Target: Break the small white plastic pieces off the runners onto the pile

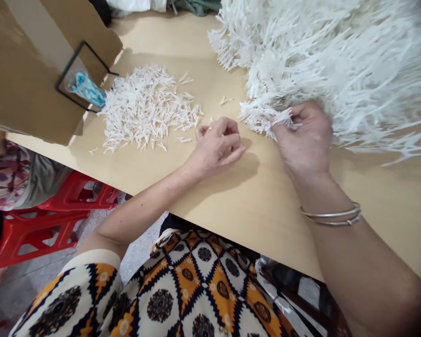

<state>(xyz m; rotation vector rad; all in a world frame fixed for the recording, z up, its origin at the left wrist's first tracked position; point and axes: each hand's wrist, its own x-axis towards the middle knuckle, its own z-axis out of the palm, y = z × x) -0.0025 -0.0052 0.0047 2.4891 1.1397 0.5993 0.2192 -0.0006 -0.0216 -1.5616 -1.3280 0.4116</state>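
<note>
My right hand [303, 135] is closed at the near edge of a large heap of long white strands [323, 61], its thumb and fingers pinching a few white pieces. Left of it, my left hand [219, 145] hovers just above the brown tabletop with its fingers curled; a tiny yellowish speck shows at its fingertips, too small to name. Beyond and left of that hand lies a pile of short white pieces [147, 105], with a few loose ones [225, 100] between the pile and the heap.
A cardboard box [28, 61] stands at the far left, beside a black wire frame [59, 86] and a clear cup with blue and white contents [87, 89]. Red stools [38, 234] and a seated person's patterned clothing [7, 173] are at the left.
</note>
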